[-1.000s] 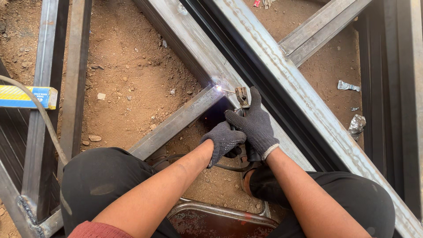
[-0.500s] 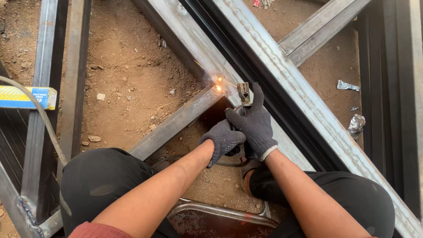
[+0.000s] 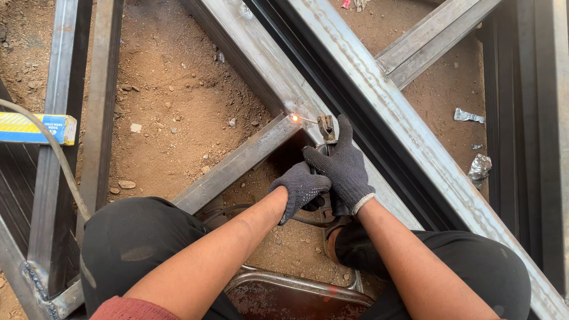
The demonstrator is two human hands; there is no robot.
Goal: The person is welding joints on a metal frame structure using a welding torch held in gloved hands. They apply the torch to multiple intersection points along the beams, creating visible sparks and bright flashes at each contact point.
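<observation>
Steel frame job, seen from the head view. Right hand (image 3: 347,169) and left hand (image 3: 301,188), both in dark knit gloves, are wrapped together around the electrode holder (image 3: 326,127). Right hand sits higher and nearer the joint, with its grip fully closed on the handle. Left hand's grip is closed too, cupped against the right from below; whether it touches the handle itself I can't tell.

Welding rod (image 3: 307,121) runs from the holder's head out to the left, nearly level. Its tip sits at the glowing spot (image 3: 294,118), where the short diagonal tube (image 3: 237,166) butts into the long box section (image 3: 278,77).

So the joint lies up and to the left of both hands, just beyond the right fingertips, and the rod's long axis points straight at it.

Cable (image 3: 249,208) trails back under the left forearm. Bare dirt floor (image 3: 172,101) shows between the members, with a yellow-and-blue box (image 3: 35,128) at far left.
</observation>
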